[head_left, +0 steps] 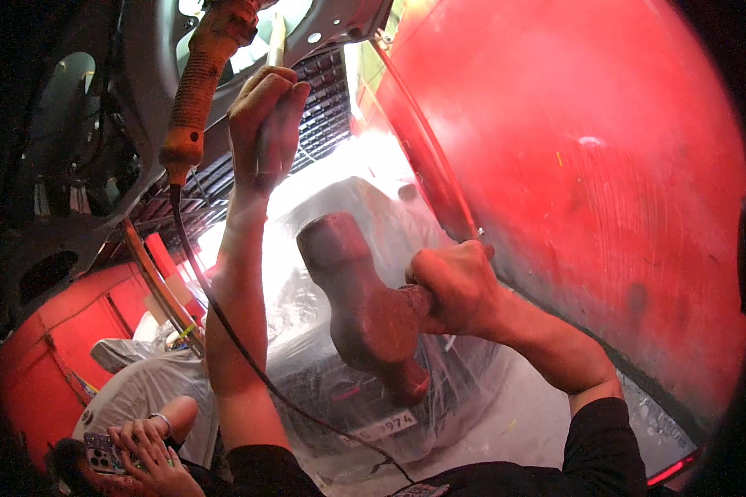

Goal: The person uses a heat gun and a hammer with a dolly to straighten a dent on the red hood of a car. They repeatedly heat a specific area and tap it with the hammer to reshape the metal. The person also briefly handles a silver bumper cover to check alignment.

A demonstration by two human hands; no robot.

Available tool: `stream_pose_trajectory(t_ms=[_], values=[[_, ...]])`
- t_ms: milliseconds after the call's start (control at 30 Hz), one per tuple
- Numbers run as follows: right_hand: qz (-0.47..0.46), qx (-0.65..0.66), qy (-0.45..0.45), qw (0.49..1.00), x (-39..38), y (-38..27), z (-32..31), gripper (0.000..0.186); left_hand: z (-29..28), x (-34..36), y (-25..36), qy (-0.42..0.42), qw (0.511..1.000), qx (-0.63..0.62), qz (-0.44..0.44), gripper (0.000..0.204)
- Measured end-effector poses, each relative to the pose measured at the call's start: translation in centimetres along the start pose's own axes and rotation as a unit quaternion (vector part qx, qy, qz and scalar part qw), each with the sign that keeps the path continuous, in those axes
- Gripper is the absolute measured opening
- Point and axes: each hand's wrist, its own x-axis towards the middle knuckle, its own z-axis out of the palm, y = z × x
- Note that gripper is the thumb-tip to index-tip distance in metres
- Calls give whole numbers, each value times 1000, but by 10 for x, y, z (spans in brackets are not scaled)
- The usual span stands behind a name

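Observation:
My left hand (pixel 265 120) is raised, closed round a pale rod (pixel 277 37) that points up at the dark metal panel (pixel 124 124) overhead. Just left of it hangs an orange, grimy cylindrical tool (pixel 195 99) with a dark cord trailing down past my forearm. My right hand (pixel 456 286) grips the handle of a large, rusty-brown hammer (pixel 340 290) at centre right; its big head sits below my left hand, in front of a car behind it.
The car (pixel 319 190) is wrapped in clear plastic. A red wall (pixel 605 207) runs along the right. At lower left are plastic-covered items (pixel 149 377) and another person's hands (pixel 149 464) with a phone (pixel 101 451). Narrow strips (pixel 153 273) lean at left.

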Motion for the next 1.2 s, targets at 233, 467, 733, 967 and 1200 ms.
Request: stream_pose_trajectory(t_ms=[233, 467, 733, 967, 1200], values=[[-10, -2, -13, 1000, 2, -3, -1, 32, 7, -1, -2, 19, 999, 23, 22, 15], [-107, 28, -68, 992, 8, 1, -5, 39, 8, 3, -2, 28, 997, 58, 50, 15], [25, -1, 12, 1000, 14, 20, 11, 36, -5, -7, -8, 2, 999, 21, 27, 26], [23, 19, -35, 999, -1, -1, 13, 35, -4, -9, -13, -3, 999, -42, 20, 16], [31, 8, -60, 998, 2, -9, 8, 46, -2, -3, -4, 4, 999, -13, 45, 13]])
